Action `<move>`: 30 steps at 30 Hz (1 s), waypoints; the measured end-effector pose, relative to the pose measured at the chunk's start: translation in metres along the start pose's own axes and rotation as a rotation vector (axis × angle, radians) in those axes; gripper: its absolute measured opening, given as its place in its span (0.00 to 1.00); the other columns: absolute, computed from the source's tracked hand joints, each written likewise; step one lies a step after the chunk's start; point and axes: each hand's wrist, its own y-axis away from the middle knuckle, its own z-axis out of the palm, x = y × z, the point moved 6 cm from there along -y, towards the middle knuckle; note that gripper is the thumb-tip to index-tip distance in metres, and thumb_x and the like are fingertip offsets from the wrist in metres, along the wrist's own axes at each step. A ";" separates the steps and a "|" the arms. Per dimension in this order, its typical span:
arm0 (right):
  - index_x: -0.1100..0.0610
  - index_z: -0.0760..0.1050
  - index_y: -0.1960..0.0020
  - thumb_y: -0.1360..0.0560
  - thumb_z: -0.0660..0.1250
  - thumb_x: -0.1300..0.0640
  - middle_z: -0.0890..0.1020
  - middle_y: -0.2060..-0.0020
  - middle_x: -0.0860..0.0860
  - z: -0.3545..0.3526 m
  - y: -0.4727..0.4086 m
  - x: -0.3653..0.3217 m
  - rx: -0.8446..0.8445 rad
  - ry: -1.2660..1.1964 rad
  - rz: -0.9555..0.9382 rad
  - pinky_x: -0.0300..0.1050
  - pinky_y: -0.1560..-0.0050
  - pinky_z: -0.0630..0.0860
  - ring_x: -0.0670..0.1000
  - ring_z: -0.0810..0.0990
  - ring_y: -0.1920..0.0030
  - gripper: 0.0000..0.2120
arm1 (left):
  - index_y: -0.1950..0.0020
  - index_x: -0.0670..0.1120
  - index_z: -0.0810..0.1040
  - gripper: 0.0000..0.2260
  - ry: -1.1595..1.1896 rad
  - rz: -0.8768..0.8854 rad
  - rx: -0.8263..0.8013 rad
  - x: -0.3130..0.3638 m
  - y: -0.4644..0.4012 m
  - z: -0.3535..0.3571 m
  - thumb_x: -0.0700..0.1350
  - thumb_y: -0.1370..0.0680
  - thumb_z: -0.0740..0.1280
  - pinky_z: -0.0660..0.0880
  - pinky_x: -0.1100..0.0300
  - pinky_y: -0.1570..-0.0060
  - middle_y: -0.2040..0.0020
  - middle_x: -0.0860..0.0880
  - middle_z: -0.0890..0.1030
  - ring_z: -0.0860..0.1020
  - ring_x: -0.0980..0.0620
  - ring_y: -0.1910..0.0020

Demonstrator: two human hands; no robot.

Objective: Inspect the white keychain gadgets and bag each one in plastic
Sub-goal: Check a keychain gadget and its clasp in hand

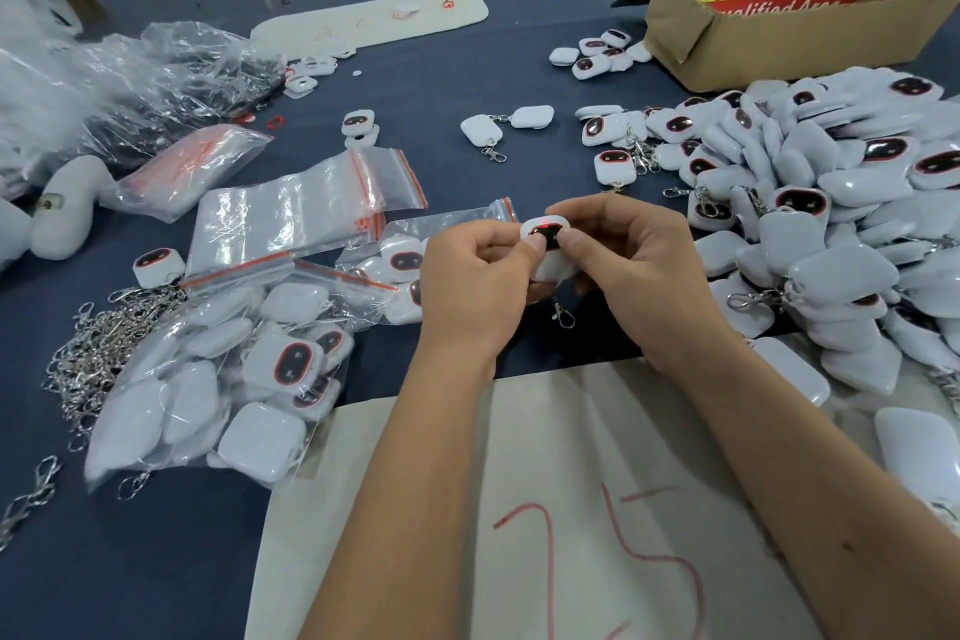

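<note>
Paper sheet (545, 509) at the table's near edge. Above it, left hand (467, 276) and right hand (639, 265) both pinch one keychain gadget (545, 239), clasp hanging down. The empty zip bags (291, 218) lie toward the left edge, nearer the left hand.

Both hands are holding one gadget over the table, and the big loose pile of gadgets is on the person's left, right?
Not quite. Both hands hold one gadget, but the head view shows the loose pile on the person's right.

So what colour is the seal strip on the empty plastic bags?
Red-orange, on clear plastic bags; head view shows it.
</note>
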 end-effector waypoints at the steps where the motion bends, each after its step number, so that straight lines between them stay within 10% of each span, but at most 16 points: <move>1: 0.56 0.84 0.46 0.20 0.70 0.65 0.88 0.56 0.51 0.001 0.000 0.001 -0.005 0.014 -0.001 0.39 0.57 0.78 0.45 0.83 0.60 0.07 | 0.53 0.41 0.86 0.03 -0.019 0.014 0.013 0.000 0.000 0.000 0.36 0.21 0.72 0.82 0.58 0.62 0.61 0.43 0.86 0.85 0.50 0.63; 30: 0.60 0.80 0.43 0.14 0.62 0.55 0.86 0.54 0.58 0.009 -0.001 0.006 -0.061 -0.115 0.087 0.45 0.61 0.81 0.52 0.83 0.59 0.11 | 0.48 0.41 0.85 0.09 0.028 0.021 0.005 0.002 0.000 0.002 0.32 0.26 0.76 0.84 0.50 0.54 0.56 0.43 0.88 0.87 0.44 0.55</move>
